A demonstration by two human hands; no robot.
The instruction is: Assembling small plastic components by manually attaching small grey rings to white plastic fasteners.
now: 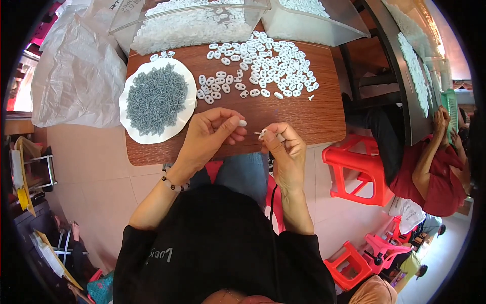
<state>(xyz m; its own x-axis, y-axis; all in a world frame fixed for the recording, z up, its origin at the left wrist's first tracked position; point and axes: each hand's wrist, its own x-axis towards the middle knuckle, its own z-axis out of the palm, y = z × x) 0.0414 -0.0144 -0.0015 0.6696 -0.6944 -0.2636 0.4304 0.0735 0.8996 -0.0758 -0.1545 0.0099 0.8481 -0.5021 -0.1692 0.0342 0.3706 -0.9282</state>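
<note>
- Left hand (215,133): thumb and fingers closed in a pinch, a small white piece (242,123) at their tips, above the worktop (324,121).
- Right hand (284,151): pinched around a white oval piece (262,135), a thin screw (257,133) jutting from it toward the left hand.
- White plate (144,137) heaped with grey screw-like pieces (157,99): just left of the left hand.
- Loose two-hole white ovals (278,63): beyond both hands.
- Writing: pale lettering (162,255) on the black shirt (212,238); dark print (126,7) on packaging at upper left.
</note>
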